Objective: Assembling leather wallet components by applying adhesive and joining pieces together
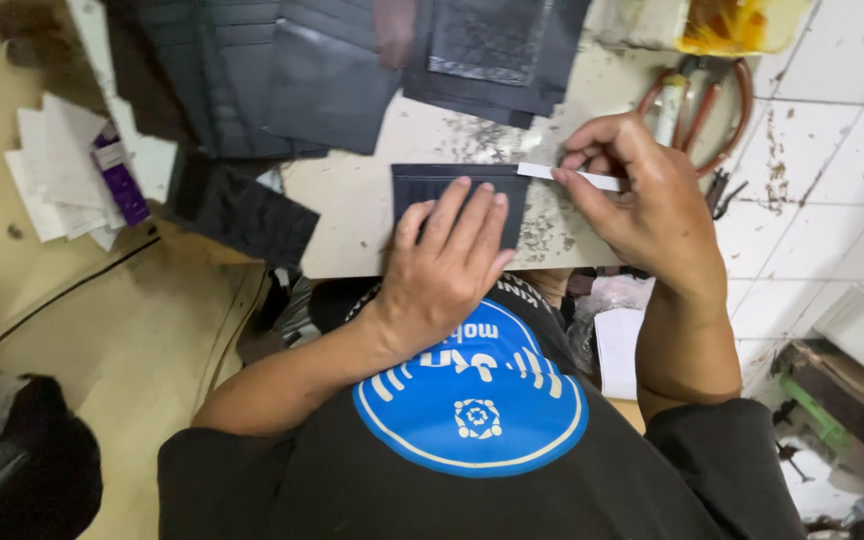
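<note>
The left hand [449,262] lies flat, fingers spread, on the dark leather panel [432,190]; at the panel's upper right corner, the right hand [642,205] pinches a white strip [572,177] lying crosswise.

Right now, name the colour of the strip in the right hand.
White strip, head view.

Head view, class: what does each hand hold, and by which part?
The right hand pinches a thin white strip near its right end. The left hand holds nothing; it presses flat on the dark leather piece.
</note>
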